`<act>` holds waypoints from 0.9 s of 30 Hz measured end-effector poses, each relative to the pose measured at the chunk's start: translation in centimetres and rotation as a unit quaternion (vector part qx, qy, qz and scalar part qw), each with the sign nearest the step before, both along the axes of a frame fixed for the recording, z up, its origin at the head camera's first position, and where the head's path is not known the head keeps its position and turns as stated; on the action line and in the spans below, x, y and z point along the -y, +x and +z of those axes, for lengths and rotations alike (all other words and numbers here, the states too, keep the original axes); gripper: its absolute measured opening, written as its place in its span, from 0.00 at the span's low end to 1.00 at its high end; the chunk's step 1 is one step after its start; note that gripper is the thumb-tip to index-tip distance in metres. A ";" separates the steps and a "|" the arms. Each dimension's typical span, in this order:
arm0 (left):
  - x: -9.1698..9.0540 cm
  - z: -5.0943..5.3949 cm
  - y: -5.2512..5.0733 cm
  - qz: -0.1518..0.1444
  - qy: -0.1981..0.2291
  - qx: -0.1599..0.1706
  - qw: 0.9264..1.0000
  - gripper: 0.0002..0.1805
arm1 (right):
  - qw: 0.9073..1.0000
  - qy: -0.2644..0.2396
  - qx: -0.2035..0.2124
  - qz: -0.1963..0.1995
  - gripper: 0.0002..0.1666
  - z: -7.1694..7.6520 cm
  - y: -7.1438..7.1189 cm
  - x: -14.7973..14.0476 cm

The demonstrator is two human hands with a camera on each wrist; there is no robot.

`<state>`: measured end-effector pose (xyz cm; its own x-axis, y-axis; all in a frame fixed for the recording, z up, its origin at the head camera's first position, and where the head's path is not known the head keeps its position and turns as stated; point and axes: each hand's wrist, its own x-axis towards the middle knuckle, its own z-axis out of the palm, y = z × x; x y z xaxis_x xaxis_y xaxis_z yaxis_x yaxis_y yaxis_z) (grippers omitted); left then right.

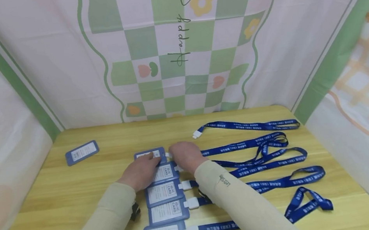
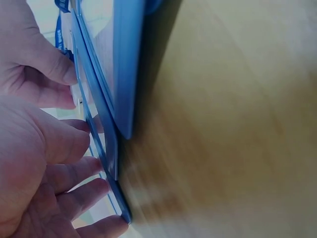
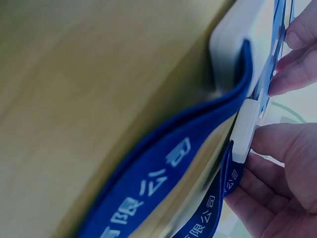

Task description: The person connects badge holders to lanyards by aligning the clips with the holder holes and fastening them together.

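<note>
My left hand [image 1: 141, 171] grips the farthest blue ID card holder [image 1: 149, 152] of a column, thumb on its face and fingers at its edge in the left wrist view. At that holder's right end, my right hand [image 1: 187, 156] pinches the white clip [image 3: 244, 130] of a blue printed lanyard [image 1: 228, 148]. Whether the clip is fully joined to the holder cannot be seen under the fingers. Nearer me, several more card holders [image 1: 162, 192] lie in the column, overlapping slightly, their lanyards [image 1: 286, 182] stretching right.
Apart at the far left of the wooden table [image 1: 44, 225] lies a single card holder [image 1: 82, 152] without a lanyard. A separate lanyard [image 1: 246, 125] with a white clip lies at the back right. Patterned cloth [image 1: 174, 45] hangs behind the table and on both sides.
</note>
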<state>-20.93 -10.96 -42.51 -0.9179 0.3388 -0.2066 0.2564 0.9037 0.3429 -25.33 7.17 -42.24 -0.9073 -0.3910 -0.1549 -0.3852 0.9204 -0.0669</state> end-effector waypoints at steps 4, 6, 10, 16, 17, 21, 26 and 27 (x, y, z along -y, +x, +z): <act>0.0 0.1 0.1 -0.002 0.001 -0.002 1.000 0.26 | 1.000 0.004 -0.003 0.003 0.04 0.0 0.0 0.1; 0.0 0.1 0.1 0.000 0.003 0.000 1.000 0.26 | 1.000 0.010 -0.006 0.004 0.04 0.0 0.0 0.2; 0.0 0.1 0.1 0.006 0.007 0.003 1.000 0.26 | 1.000 0.015 -0.008 0.003 0.07 -0.1 0.0 0.2; 0.0 0.0 0.1 0.002 0.003 -0.001 1.000 0.26 | 1.000 0.015 -0.018 0.007 0.09 -0.4 -0.2 0.2; 0.1 0.0 0.1 0.002 0.003 -0.002 1.000 0.26 | 1.000 0.015 -0.021 0.009 0.09 -0.5 -0.2 0.2; 0.1 -0.1 0.1 0.001 0.004 -0.003 1.000 0.25 | 0.999 0.014 -0.027 0.016 0.09 -0.4 -0.2 0.2; 0.1 0.0 0.0 0.002 0.007 -0.001 1.000 0.26 | 1.000 0.010 -0.024 0.015 0.08 -0.4 -0.1 0.2; 0.1 0.0 0.0 0.003 0.006 0.000 1.000 0.26 | 1.000 0.009 -0.024 0.015 0.09 -0.4 -0.1 0.2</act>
<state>-20.89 -11.05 -42.53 -0.9200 0.3358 -0.2022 0.2513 0.9011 0.3534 -25.47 6.95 -42.65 -0.9018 -0.4153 -0.1192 -0.4146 0.9094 -0.0325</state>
